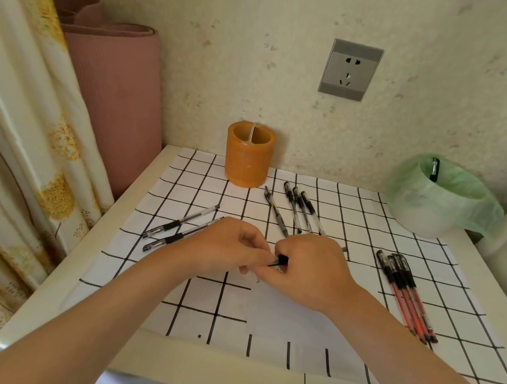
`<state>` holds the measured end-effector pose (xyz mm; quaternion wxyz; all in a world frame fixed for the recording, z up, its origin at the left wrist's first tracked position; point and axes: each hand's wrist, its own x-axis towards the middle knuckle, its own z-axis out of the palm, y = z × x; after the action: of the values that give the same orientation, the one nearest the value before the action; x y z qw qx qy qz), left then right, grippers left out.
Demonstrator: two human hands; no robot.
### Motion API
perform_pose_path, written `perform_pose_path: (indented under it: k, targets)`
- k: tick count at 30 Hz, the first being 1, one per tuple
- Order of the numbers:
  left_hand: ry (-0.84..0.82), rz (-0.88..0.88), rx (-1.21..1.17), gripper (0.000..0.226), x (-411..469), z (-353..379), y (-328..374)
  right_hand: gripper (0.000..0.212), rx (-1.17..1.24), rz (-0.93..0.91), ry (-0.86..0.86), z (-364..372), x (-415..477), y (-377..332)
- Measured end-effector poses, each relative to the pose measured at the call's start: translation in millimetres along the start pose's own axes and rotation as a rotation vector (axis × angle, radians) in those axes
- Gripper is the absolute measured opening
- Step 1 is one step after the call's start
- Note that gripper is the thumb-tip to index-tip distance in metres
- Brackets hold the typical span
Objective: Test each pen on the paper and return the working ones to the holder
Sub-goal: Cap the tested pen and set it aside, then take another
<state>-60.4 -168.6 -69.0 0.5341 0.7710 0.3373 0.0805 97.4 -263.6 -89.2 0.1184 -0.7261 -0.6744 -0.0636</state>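
Note:
My left hand (227, 246) and my right hand (306, 269) meet over the white paper sheet (285, 323) at the table's middle. Between their fingers is a black pen (280, 260), mostly hidden; only a short black tip shows. The orange pen holder (248, 155) stands at the back by the wall. Two clear pens with black grips (181, 224) lie left of my hands. Several black pens (295, 209) lie behind my hands. A bundle of red pens with black caps (404, 294) lies to the right.
A checked cloth (198, 294) covers the small table. A bin lined with a green bag (437, 198) stands at the back right with one pen in it. A pink rolled mat (113, 90) and a curtain (10, 125) are on the left. A wall socket (349, 70) is above.

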Motion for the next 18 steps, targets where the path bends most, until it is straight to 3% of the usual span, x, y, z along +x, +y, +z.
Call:
perform_pose_path:
  k: [4,10,14,18]
  targets:
    - [0.207,-0.001,0.054,0.004,4,-10,-3,0.028,0.198,-0.064,-0.052,3,-2,7]
    - [0.552,-0.012,0.017,0.008,9,-36,-8,0.027,0.315,-0.023,-0.002,9,0,18]
    - [0.566,-0.010,-0.054,0.010,11,-41,-13,0.016,0.346,0.009,-0.012,9,6,17]
    - [0.544,0.005,-0.039,0.025,12,-43,-15,0.011,0.336,0.114,-0.035,9,15,8]
